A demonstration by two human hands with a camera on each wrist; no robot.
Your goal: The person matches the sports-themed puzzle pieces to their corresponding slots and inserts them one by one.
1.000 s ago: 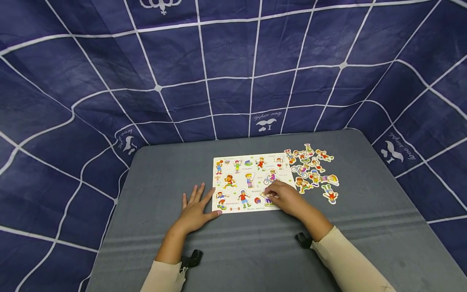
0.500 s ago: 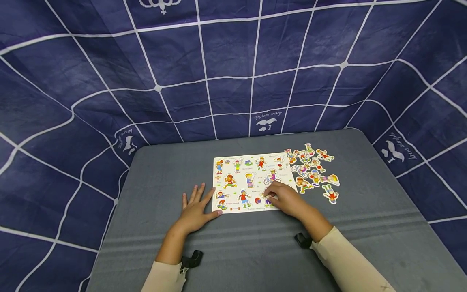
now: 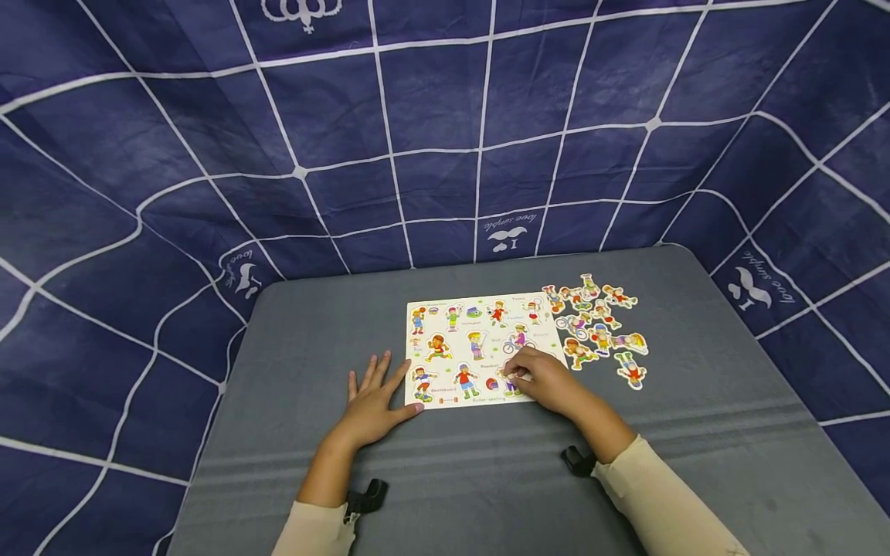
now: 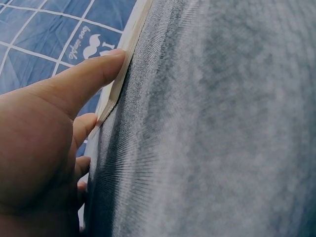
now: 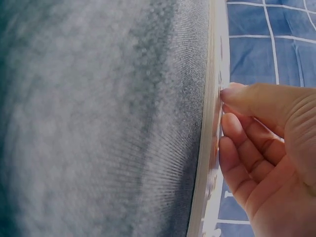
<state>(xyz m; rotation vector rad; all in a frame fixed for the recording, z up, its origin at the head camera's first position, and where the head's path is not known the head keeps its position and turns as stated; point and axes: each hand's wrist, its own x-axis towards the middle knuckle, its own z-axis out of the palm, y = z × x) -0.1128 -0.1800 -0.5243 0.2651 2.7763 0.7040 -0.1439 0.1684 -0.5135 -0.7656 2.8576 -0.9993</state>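
A pale wooden puzzle board (image 3: 455, 373) with printed and colored figures of children at sport lies on the grey table. My left hand (image 3: 371, 409) rests with fingers spread at its left edge; in the left wrist view the thumb (image 4: 98, 69) lies along the board's edge. At the lower right corner of the board my right hand (image 3: 545, 378) bends its fingers, thumb against fingertips, pinching at a child-figure puzzle piece (image 3: 513, 389) in purple trousers. The hand hides most of that figure. In the right wrist view the thumb tip (image 5: 232, 93) meets the board's face.
Several loose figure pieces lie to the right of the board, among them a bicycle rider (image 3: 573, 326) and a figure in red (image 3: 631, 371) nearest me. The grey table (image 3: 459, 479) runs back to a dark blue curtain (image 3: 431, 185) with white lines.
Both hands stay in place; the right fingertips shift only slightly over the same figure. The whole view drops a few pixels.
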